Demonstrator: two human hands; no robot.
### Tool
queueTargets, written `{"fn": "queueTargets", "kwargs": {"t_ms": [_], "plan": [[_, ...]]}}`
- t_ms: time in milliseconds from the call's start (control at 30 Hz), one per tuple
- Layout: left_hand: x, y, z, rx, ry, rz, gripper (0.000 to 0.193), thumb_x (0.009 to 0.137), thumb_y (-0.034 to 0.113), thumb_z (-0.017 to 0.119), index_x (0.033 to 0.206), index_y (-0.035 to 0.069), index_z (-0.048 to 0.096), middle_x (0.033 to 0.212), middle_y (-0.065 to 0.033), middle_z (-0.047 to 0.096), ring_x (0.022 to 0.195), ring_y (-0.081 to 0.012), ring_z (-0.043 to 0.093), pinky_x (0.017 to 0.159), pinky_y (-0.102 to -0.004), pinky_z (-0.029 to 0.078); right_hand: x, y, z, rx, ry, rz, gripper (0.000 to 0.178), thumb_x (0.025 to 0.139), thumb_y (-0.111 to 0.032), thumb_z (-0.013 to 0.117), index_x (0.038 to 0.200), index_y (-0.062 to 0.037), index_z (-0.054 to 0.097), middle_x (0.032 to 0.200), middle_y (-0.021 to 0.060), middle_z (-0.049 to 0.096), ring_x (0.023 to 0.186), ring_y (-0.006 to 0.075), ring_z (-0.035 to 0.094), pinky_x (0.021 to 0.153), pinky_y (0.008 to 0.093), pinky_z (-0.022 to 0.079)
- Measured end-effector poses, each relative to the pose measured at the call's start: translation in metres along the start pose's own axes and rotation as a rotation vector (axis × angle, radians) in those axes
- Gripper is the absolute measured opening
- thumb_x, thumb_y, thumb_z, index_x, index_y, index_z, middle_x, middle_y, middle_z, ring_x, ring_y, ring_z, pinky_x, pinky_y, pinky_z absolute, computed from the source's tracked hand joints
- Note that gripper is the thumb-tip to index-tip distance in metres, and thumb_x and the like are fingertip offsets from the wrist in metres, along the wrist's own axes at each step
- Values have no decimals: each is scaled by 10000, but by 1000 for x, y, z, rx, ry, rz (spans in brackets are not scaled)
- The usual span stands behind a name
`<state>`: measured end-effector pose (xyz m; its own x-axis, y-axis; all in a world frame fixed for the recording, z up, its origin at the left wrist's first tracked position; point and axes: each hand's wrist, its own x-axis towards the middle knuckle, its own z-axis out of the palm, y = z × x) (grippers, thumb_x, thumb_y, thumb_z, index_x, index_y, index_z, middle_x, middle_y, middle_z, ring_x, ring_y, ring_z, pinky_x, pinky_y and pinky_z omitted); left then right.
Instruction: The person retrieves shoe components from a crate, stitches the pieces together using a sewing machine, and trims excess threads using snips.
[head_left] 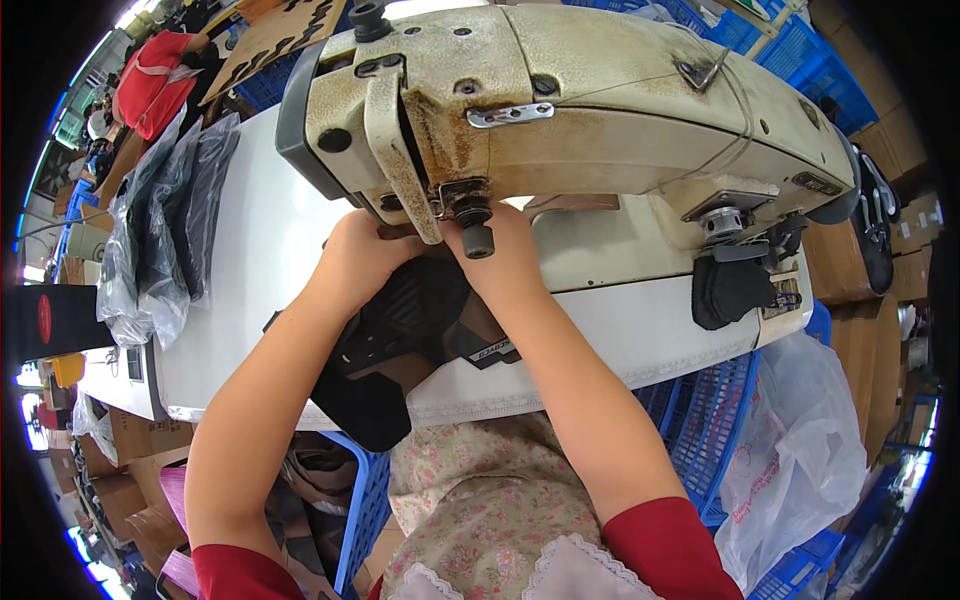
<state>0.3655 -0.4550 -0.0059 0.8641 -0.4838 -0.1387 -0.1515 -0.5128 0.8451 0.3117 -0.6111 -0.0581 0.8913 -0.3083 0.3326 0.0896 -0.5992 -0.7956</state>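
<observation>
A black shoe upper piece [400,310] with ribbed and brown parts lies on the white sewing table, its near end hanging over the front edge. The large cream sewing machine [610,140], stained brown around its needle area, stands over its far end. My left hand [365,250] is closed on the piece's far left side, the thumb turned inward. On the other side, my right hand [500,245] grips it close to the needle area. The machine head and its black knob [478,235] hide most of my fingertips and the needle.
Clear plastic bags with dark pieces [175,230] lie on the table's left. A black cloth pouch [730,290] sits by the machine's right end. Blue crates [710,420] and a plastic bag [795,450] stand below right. Another person in red [155,85] is at far left.
</observation>
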Motion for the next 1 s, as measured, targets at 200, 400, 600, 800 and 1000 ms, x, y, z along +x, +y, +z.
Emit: {"fn": "queueTargets", "kwargs": {"t_ms": [200,400,600,800,1000], "plan": [[0,9,5,-175,-1,-82,274,778,111,692,1017,-21,685,833,-52,678,704,-99,584,656,-253,468,-10,-23,-12,43,49,72,132,768,-158,668,812,-35,643,754,180,638,727,377,620,636,421,487],[-2,20,7,-237,-73,-166,174,792,99,656,912,-26,681,805,-24,653,648,-84,519,607,-238,439,-33,-33,-23,3,-147,38,114,756,-120,628,853,-61,634,820,145,612,783,340,602,687,433,496],[-20,9,0,100,-160,-62,194,791,117,638,891,-45,674,679,-70,629,589,-110,531,583,-283,460,-36,-48,-40,-181,-118,-349,270,747,-73,608,1016,-82,589,832,100,616,810,313,602,682,423,498],[-35,19,-7,112,-165,-124,207,770,130,660,852,-59,663,628,-102,606,574,-149,554,579,-299,457,-31,-21,-31,-227,-232,-459,235,785,-48,597,1014,-98,594,946,80,636,694,326,606,626,419,497],[-17,15,-1,256,-137,10,218,758,160,667,818,-49,674,651,-145,619,579,-256,590,599,-334,476,-26,-16,-28,-201,-122,-389,62,797,-92,633,830,-62,591,743,130,597,677,335,601,587,436,480]]}}
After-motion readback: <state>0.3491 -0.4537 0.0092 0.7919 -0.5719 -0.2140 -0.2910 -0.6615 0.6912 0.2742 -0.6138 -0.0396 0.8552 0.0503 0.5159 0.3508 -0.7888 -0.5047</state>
